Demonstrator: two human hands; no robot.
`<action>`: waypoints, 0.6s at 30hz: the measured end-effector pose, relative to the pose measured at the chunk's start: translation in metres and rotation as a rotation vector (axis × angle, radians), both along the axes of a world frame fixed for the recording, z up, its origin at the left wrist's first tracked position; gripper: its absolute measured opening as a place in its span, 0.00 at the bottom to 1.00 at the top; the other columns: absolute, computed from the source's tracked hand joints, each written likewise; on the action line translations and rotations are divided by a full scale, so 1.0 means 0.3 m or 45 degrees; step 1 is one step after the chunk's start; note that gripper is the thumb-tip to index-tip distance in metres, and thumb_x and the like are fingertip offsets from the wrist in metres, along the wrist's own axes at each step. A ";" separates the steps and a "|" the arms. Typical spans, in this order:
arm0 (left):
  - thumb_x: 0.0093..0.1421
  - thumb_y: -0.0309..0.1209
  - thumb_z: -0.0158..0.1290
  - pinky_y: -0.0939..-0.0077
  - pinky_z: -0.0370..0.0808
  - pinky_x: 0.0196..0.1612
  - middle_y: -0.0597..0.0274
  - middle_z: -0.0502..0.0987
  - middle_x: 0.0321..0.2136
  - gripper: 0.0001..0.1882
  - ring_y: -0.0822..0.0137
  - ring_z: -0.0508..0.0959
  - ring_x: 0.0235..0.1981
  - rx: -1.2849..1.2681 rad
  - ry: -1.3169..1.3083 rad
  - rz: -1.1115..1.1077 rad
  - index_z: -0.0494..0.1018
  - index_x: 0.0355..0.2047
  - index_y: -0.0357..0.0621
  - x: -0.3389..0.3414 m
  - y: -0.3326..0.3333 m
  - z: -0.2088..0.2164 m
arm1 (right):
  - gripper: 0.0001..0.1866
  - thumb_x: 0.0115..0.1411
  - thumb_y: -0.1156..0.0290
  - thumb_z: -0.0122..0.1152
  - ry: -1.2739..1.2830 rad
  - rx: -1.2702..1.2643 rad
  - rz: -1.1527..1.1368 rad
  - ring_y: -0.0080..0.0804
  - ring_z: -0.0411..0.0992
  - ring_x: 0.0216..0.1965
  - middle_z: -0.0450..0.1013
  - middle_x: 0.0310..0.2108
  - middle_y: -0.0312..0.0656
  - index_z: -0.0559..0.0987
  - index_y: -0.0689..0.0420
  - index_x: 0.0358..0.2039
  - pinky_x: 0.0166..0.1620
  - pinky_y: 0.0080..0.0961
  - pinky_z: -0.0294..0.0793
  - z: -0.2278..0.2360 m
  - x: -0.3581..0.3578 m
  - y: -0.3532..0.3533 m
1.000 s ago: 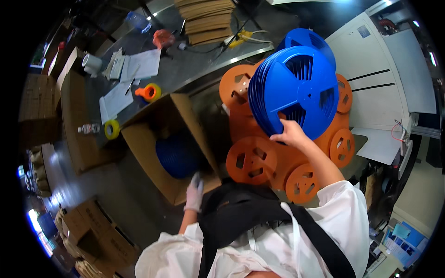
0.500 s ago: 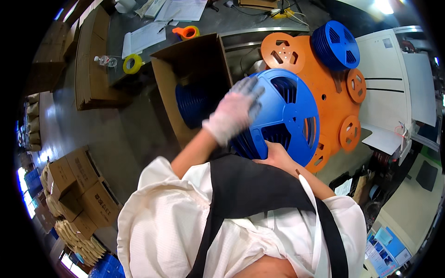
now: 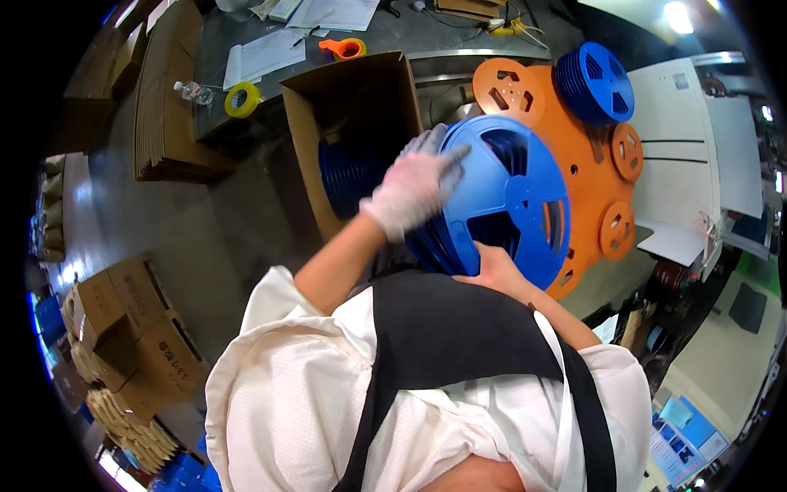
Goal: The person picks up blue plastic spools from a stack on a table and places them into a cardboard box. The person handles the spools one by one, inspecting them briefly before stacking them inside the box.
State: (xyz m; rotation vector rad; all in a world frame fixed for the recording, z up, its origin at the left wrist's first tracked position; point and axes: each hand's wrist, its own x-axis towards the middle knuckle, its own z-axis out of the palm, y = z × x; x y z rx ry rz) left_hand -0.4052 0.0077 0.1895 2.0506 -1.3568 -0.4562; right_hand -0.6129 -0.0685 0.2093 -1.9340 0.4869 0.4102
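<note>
A stack of large blue plastic reels [image 3: 537, 193] stands tilted in front of my chest, its round face with cut-out windows turned up. At the stack's upper left rim is my left hand [image 3: 416, 182], in a whitish glove with grey fingertips, gripping the edge with its fingers around it. My bare right hand [image 3: 498, 269] holds the near side of the stack by a cut-out window; some of its fingers are hidden behind the reel. To the left an open cardboard box [image 3: 305, 123] holds more blue reels [image 3: 348, 176].
Behind the stack is an orange plate [image 3: 566, 156] carrying orange discs [image 3: 508, 88] and another blue reel stack [image 3: 605, 82]. Tape rolls [image 3: 243, 100], papers [image 3: 266, 57] and a plastic bottle [image 3: 193, 92] lie on the dark bench. Folded cardboard [image 3: 168, 107] leans at left.
My left hand has shifted from the reel's face toward its upper left rim. The reel stack has tilted slightly, while my right hand keeps its hold. The whole view has moved a little.
</note>
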 end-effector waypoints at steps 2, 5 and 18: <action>0.67 0.42 0.43 0.65 0.67 0.59 0.45 0.61 0.61 0.23 0.49 0.66 0.60 -0.141 0.817 -0.381 0.65 0.60 0.53 0.161 -0.068 -0.237 | 0.35 0.48 0.58 0.71 -0.020 0.037 0.048 0.45 0.77 0.43 0.76 0.42 0.51 0.71 0.60 0.54 0.49 0.30 0.73 0.003 -0.010 0.001; 0.68 0.53 0.33 0.71 0.68 0.59 0.50 0.63 0.61 0.32 0.56 0.67 0.59 0.214 1.725 -0.172 0.56 0.65 0.47 0.182 -0.107 -0.270 | 0.34 0.51 0.59 0.69 0.001 0.152 0.032 0.42 0.76 0.45 0.76 0.45 0.50 0.70 0.62 0.55 0.51 0.29 0.73 0.017 -0.027 -0.016; 0.64 0.43 0.43 0.55 0.55 0.64 0.41 0.65 0.58 0.29 0.46 0.62 0.61 0.162 1.456 0.337 0.61 0.61 0.40 0.200 0.107 -0.435 | 0.29 0.50 0.61 0.71 -0.071 0.644 -0.443 0.29 0.75 0.40 0.77 0.40 0.46 0.73 0.67 0.47 0.46 0.25 0.71 -0.026 -0.099 -0.047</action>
